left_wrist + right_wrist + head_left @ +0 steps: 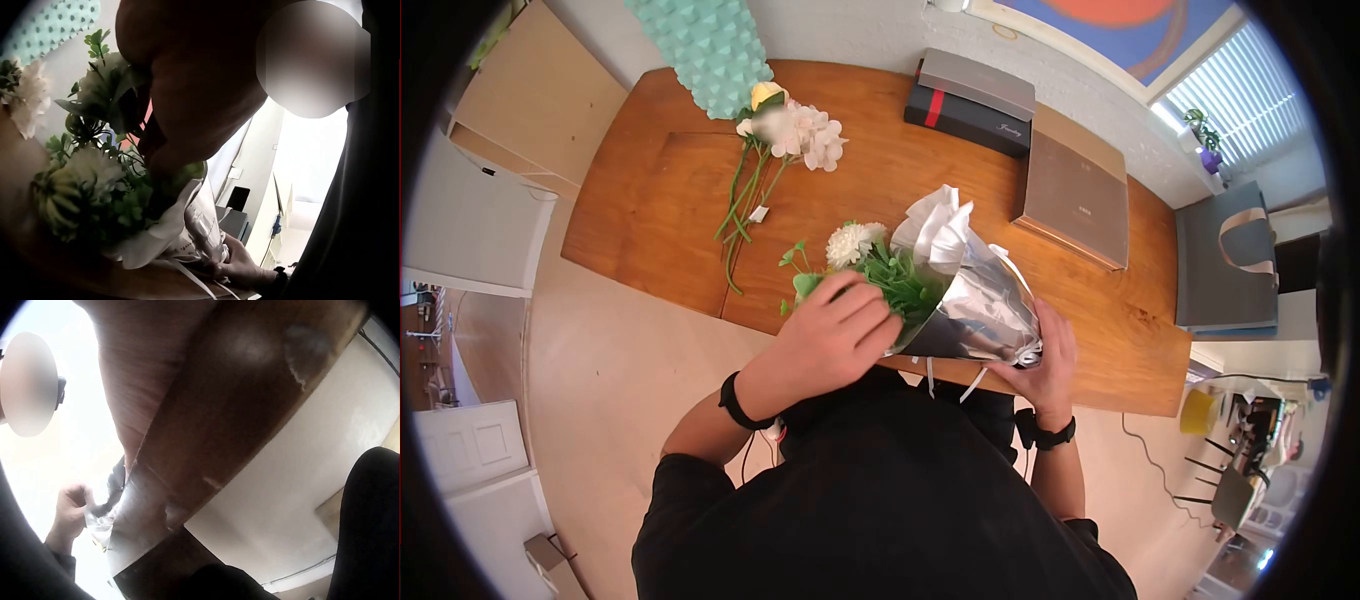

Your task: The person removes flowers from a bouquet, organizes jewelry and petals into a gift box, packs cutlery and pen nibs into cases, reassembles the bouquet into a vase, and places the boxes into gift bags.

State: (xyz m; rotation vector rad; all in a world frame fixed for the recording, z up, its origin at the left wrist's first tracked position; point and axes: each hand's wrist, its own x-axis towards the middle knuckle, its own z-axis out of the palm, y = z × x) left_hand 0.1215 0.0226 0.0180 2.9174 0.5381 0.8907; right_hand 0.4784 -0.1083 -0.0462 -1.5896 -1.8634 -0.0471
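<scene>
A bouquet wrapped in silver paper [990,305] lies on its side at the table's front edge, its blooms facing left. My right hand [1052,360] holds the tied base of the wrap, thumb below and fingers above. At the flower end, my left hand [837,335] has its fingers bent among the green leaves [900,285], beside a white bloom [855,243]. In the left wrist view the left fingers reach down to the stems behind a pale green flower [103,84]; whether they pinch one is hidden. White ribbon ends [972,385] hang below the wrap.
Loose pale flowers with a yellow rose [767,94] lie at the table's back left, near a turquoise textured object [705,55]. A black box with a red band [970,118] and a brown box [1075,200] stand at the back right. A grey bag [1225,265] is beyond the right edge.
</scene>
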